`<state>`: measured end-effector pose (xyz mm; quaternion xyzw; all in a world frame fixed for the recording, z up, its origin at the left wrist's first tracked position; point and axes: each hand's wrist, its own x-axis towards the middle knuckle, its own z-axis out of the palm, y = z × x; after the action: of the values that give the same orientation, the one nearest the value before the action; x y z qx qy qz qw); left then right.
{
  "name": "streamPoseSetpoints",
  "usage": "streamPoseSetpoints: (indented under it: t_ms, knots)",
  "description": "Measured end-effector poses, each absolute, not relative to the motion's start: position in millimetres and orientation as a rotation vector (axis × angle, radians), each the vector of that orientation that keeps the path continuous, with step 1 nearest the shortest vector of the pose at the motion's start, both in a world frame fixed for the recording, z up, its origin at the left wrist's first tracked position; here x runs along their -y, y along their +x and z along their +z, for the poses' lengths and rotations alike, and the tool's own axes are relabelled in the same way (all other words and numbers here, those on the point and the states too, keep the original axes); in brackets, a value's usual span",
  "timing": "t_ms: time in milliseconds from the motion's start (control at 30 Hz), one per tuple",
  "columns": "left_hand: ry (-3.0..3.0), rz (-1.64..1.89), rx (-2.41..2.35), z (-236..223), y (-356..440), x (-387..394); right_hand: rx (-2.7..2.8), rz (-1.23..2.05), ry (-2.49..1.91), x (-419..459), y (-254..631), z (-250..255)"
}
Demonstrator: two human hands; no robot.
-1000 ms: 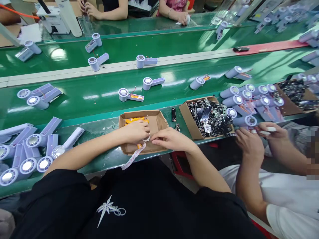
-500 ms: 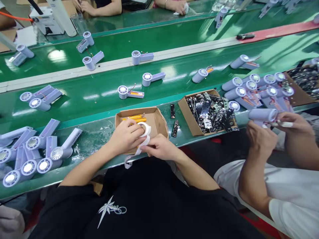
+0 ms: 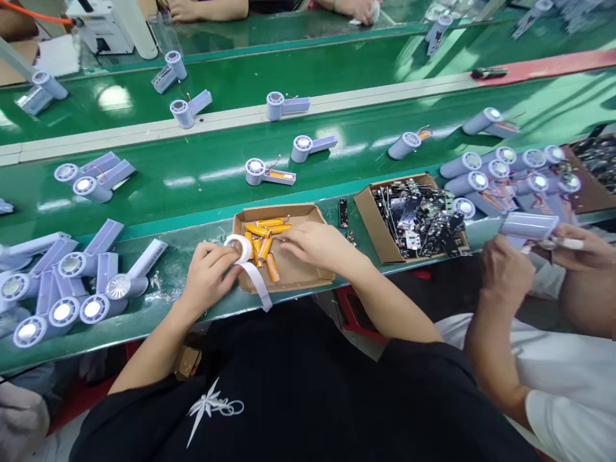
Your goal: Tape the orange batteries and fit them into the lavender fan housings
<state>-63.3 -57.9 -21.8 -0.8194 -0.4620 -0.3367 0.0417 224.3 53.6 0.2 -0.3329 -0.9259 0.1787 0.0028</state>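
A workroom with long, glossy green surfaces (image 3: 216, 154).
From where I stand, a pale strip (image 3: 385, 96) divides the wide middle one, meeting a red strip (image 3: 568, 66) at right; a far worktop (image 3: 269, 33) lies beyond. Light glares (image 3: 114, 97) white on the green. Below the near worktop (image 3: 180, 250), a red stool (image 3: 355, 313) shows against grey floor (image 3: 369, 348).

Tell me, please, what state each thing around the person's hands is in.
Left hand: closed on the tape roll
Right hand: over the small box, grip unclear
Tape roll: partly unwound, strip trailing loose
Small box: open, partly filled
Orange cylinders: loose in the small box
Parts box: open, heaped with circuit boards
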Motion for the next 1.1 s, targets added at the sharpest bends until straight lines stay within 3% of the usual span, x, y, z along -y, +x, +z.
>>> streamPoseSetpoints:
  t_ms: [100,267,500,633,867,1100]
  knots:
    - [-2.541,-1.041,1.364,-26,-58,59,3.015,0.210,-1.154,-69,205,-17]
    - [-2.557,-1.068,1.387,-29,-58,60,3.078,0.101,-1.248,-75,205,-30]
    - [-2.566,-1.068,1.374,-29,-59,60,2.860,0.627,-1.259,-84,246,-17]
    - [-2.572,-1.076,1.349,-28,-53,59,2.310,0.834,-1.027,-76,263,-8]
    - [-2.653,-1.078,1.228,-22,-42,51,1.293,1.482,-0.780,-57,248,-24]
    - [-2.792,-0.851,1.068,-12,-39,51,1.320,1.687,-0.815,-38,239,-11]
